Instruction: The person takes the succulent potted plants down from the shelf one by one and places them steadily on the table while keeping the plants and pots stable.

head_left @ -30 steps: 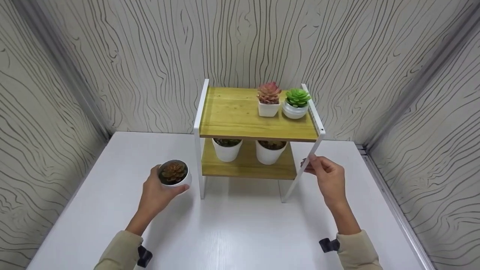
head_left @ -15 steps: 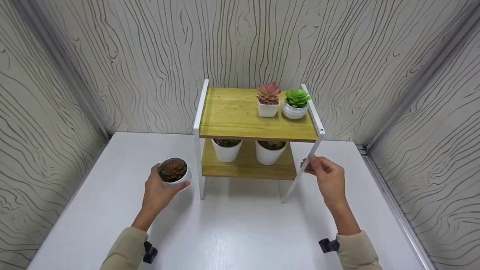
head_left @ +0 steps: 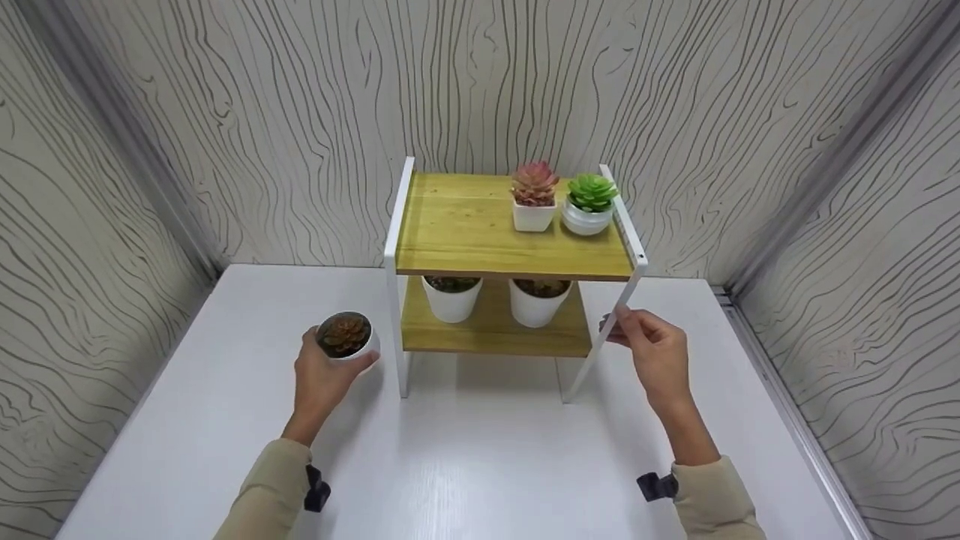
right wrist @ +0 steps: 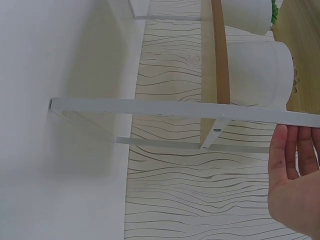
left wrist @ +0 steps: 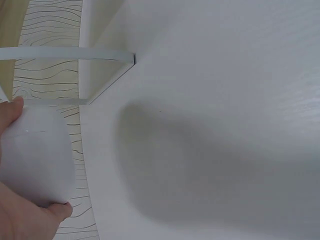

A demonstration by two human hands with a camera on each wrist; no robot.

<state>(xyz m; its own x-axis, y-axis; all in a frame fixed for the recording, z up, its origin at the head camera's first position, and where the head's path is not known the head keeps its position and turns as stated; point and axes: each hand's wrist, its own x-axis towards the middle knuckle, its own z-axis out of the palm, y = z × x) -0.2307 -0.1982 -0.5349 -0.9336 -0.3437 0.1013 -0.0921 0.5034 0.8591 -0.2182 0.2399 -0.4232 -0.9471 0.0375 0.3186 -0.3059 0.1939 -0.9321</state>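
Note:
My left hand grips a white round pot with a brown succulent, left of the two-tier plant stand. In the left wrist view the white pot sits between thumb and fingers, apparently raised above the table. My right hand pinches the stand's white right front leg, just below the upper board. Its fingers meet that leg in the right wrist view. On the upper board stand a pink succulent in a square pot and a green one in a rounded pot.
Two white pots, one left and one right, stand on the lower board, their plants mostly hidden by the upper board. The white table runs back to walls with a wood-grain pattern.
My left hand and the held pot have shifted slightly away from me, and the left forearm has swung to the right. The right hand keeps its hold on the leg.

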